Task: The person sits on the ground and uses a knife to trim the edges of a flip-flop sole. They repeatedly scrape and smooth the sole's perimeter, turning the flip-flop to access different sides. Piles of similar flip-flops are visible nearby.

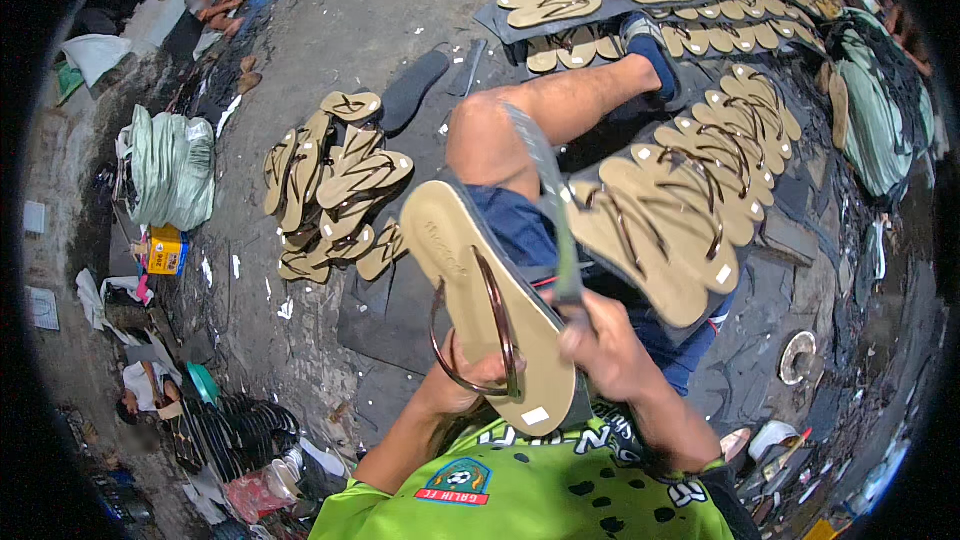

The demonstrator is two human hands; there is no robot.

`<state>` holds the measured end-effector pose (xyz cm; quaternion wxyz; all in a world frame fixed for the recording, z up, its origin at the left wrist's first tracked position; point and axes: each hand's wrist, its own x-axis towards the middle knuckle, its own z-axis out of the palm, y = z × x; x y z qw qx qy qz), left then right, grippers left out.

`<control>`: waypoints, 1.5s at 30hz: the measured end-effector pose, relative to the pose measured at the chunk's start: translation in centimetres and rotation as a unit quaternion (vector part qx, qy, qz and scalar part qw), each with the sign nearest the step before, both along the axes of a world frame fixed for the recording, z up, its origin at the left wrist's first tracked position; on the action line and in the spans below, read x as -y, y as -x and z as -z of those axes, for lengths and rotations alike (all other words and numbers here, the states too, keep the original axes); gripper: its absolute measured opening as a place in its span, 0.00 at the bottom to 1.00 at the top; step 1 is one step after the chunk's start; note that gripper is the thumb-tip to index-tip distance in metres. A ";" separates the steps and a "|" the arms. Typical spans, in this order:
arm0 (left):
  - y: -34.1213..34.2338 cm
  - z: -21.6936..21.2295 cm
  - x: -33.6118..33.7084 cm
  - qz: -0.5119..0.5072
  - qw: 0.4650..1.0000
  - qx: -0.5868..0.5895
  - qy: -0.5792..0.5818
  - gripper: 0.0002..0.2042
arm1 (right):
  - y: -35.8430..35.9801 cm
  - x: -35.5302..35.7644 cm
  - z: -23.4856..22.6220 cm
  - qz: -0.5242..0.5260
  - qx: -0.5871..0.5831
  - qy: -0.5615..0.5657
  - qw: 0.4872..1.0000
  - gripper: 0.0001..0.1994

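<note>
Rough grey floor spreads around the seated person, strewn with rows and heaps of tan sandals (340, 185), more of them fanned over the lap (670, 210) and lined up beyond the bent knee. Just in front of the chest the left hand (465, 380) holds one tan sandal (480, 290) from beneath, fingers curled up around its heel end, where a dark brown strap (495, 325) loops loose above the sole. The right hand (600, 345) is closed in a fist around a long grey strip (555, 220), seemingly a flat tool, that rises from between its fingers beside the sandal's edge; whether its tip touches the sole is hard to tell from this angle. The sandal looks light and springy, a foam sole that would bend under a thumb, matte rather than slippery. The strap is thin and pliable, so a firm hold belongs on the sole's thick edge under the fingers, not on the strap.
</note>
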<state>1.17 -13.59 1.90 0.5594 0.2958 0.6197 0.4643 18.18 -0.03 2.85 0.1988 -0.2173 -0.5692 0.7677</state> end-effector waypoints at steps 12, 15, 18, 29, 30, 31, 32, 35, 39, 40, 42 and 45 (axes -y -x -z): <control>1.1 -0.7 -9.2 -0.119 0.941 0.315 -0.010 0.20 | -5.5 3.4 1.6 0.048 -0.015 0.068 0.996 0.27; 1.0 1.5 -8.5 -0.123 0.909 0.397 0.000 0.21 | -8.2 6.2 1.8 0.046 0.039 0.171 0.983 0.22; 0.7 2.5 -8.4 -0.107 0.884 0.455 -0.020 0.22 | -9.4 6.3 1.9 0.097 0.122 -0.017 0.988 0.19; -0.5 1.6 -9.4 0.020 0.927 0.373 -0.012 0.23 | -4.8 -0.7 0.1 0.407 -0.147 0.107 0.895 0.27; -1.0 0.8 -9.6 0.037 0.938 0.345 -0.009 0.24 | -3.2 -2.5 -1.0 0.403 -0.195 0.090 0.890 0.27; -1.3 0.0 -9.8 0.054 0.948 0.313 -0.005 0.24 | -1.6 -3.8 -1.8 0.399 -0.233 0.089 0.882 0.27; -1.7 -0.6 -9.8 0.030 0.956 0.292 -0.021 0.20 | -0.3 -4.5 -2.3 0.367 -0.249 0.074 0.893 0.28; -2.6 -1.4 -9.6 -0.032 0.964 0.260 -0.054 0.22 | 1.9 -2.8 -2.6 0.339 -0.190 -0.079 0.918 0.27; -2.5 -2.0 -8.7 -0.036 0.967 0.247 -0.054 0.22 | 0.4 0.9 -2.3 0.283 -0.245 -0.009 0.927 0.27; -2.2 -1.4 -8.6 -0.029 0.968 0.243 -0.049 0.22 | -0.6 1.7 -2.3 0.255 -0.241 0.001 0.937 0.27; -1.6 -1.0 -8.5 -0.038 0.966 0.255 -0.023 0.22 | -2.3 3.2 -2.1 0.217 -0.219 0.033 0.951 0.27; -0.4 0.5 -8.2 -0.046 0.954 0.297 -0.002 0.20 | -5.6 3.9 -0.4 0.188 -0.054 -0.091 0.976 0.23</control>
